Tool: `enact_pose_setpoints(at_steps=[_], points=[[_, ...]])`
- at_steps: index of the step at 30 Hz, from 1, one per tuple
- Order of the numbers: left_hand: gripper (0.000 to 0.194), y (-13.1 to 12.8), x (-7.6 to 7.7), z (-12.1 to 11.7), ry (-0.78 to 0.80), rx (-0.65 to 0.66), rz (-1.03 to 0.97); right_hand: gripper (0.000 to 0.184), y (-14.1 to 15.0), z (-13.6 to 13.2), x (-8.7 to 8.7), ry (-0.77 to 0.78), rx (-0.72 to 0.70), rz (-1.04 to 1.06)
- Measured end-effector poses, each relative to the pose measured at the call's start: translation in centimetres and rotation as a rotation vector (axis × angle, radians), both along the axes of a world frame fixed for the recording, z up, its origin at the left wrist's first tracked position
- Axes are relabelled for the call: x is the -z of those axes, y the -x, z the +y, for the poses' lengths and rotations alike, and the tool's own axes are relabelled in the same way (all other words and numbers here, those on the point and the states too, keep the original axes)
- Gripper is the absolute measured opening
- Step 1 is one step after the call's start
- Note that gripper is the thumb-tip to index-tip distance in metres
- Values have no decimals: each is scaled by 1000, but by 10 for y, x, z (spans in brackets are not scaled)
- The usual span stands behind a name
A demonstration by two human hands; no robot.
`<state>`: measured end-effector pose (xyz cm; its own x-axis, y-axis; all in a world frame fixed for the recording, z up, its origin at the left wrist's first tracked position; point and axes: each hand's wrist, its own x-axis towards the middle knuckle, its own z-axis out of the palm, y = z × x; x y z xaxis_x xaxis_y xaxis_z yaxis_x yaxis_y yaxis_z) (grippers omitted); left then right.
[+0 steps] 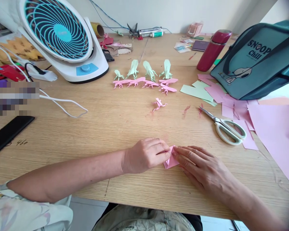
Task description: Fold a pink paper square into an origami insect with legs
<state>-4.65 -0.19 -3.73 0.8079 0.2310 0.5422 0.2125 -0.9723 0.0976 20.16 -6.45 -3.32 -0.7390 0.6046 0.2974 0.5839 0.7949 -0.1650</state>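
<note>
A small folded piece of pink paper lies on the wooden table between my hands. My left hand has its fingers closed on the paper's left edge and top. From the other side, the fingertips of my right hand press on its right edge, partly covering it. Farther off stands a little pink origami figure. Behind it is a row of pink origami figures, backed by several pale green ones. Scissors with white handles rest to the right, blades half over the bare wood.
On the left are a white and teal fan, a white cable and a black flat object. A red flask and a teal bag stand right, near loose pink sheets and green strips.
</note>
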Motion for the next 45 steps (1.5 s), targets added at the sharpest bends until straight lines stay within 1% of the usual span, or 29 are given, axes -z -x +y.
enact_pose_setpoints(at_steps=[4,7,14,18,22,27,32,37,42,45], points=[[14,-1,0,1,-66,47,-11,37,-4,2,0,-21,-16,-15],[15,-1,1,0,-118,72,4,38,-9,7,0,4,-55,-37],[17,-3,1,-3,-142,87,55,37,-12,12,-2,15,-58,-19],[17,-4,-2,-5,-175,81,39,36,-7,6,-4,23,-8,-13],[16,-3,-3,-7,-225,74,54,36,-4,-5,-5,86,-20,-8],[16,-3,-3,-6,-225,108,64,39,-6,-15,-3,154,-19,-17],[14,-1,-5,-3,-220,171,82,41,-5,-21,-1,137,-6,23],[14,3,-7,-2,-237,191,118,43,-6,-22,2,143,-19,25],[18,7,-7,-2,-180,221,132,39,-8,-23,5,113,-32,8],[19,8,-8,-2,-162,227,142,37,-7,-25,5,108,-7,-7]])
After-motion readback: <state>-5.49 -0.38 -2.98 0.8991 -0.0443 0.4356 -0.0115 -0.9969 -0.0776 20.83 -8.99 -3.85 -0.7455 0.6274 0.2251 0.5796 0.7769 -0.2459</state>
